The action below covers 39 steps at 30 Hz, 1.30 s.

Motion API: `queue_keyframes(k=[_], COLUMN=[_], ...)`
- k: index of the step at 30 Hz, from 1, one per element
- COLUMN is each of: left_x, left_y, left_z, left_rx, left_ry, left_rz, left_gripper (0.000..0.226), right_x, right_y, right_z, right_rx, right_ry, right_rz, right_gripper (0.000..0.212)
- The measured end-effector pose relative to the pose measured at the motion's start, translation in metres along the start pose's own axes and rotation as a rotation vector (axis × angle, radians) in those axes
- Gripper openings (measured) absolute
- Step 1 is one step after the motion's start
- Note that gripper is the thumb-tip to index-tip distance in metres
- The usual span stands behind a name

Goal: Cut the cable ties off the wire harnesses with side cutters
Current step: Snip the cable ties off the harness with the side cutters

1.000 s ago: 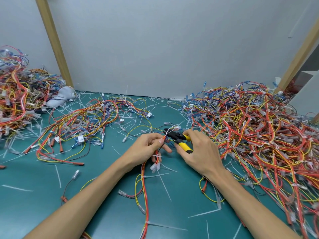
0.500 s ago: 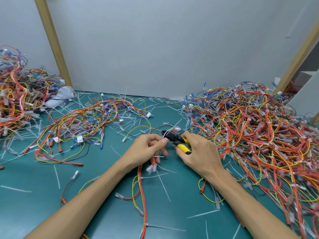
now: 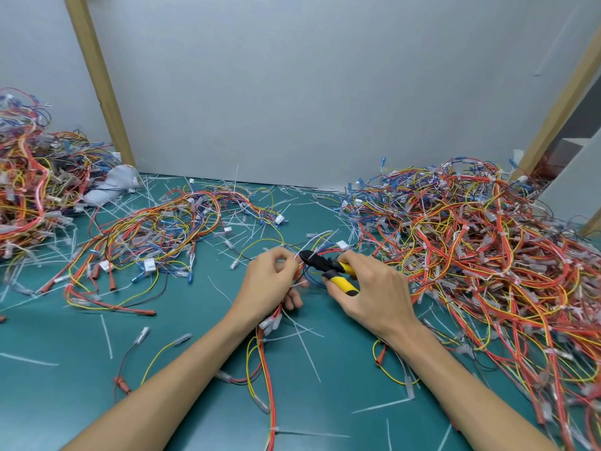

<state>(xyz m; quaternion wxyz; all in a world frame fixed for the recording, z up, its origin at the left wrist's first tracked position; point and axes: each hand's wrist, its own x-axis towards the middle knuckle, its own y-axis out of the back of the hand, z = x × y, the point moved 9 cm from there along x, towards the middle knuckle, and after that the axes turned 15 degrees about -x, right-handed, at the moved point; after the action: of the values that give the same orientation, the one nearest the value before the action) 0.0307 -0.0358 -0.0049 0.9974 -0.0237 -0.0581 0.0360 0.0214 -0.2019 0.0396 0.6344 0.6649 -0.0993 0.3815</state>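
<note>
While the left hand (image 3: 270,283) curls round the upper end of one harness (image 3: 267,359) and pinches its wires at the fingertips, the right hand (image 3: 374,288) grips the yellow handles of the cutters (image 3: 320,263). Their black nose points toward ten o'clock and sits just beside the left fingertips. Whether the blades are closed on anything I cannot tell (the tie itself is too small to pick out among the wires).

The harness lies on the table (image 3: 195,327) with its long axis running from the left hand down to six o'clock, off the bottom edge. The pinched spot lies at nine o'clock from the right hand, so the cutters come at it from three o'clock, roughly across the wires. As I judge it, the snip depends on that crossing: the nose must catch only the tie, not the wire under it.

A big pile (image 3: 487,255) waits at three o'clock, a looser heap (image 3: 156,232) at ten. Cut ties (image 3: 305,349) litter the table.
</note>
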Motion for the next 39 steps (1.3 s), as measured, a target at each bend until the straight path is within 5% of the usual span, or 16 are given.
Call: queue_keyframes(k=[4,13,22,39], left_x=[0.0,-0.005,-0.002,-0.001], left_y=[0.005,-0.017,-0.006,-0.006], left_z=[0.006,-0.001,0.003,0.003], left_rx=[-0.036,0.082,0.232,0.212], left_ry=[-0.061,0.047,-0.085,-0.039], left_rz=[0.013,-0.32,-0.138,-0.148], left_gripper=[0.024,0.022,0.018,0.021], right_x=[-0.001,0.0,0.001,0.002], right_y=[-0.002,-0.005,-0.007,-0.004], right_z=[0.002,0.01,0.008,0.012], right_rx=[0.026,0.013,0.022,0.03], right_ry=[-0.035,-0.095,0.002,-0.06], right_rz=[-0.027,-0.064,-0.09,-0.059], right_gripper=[0.035,0.037,0.043,0.039])
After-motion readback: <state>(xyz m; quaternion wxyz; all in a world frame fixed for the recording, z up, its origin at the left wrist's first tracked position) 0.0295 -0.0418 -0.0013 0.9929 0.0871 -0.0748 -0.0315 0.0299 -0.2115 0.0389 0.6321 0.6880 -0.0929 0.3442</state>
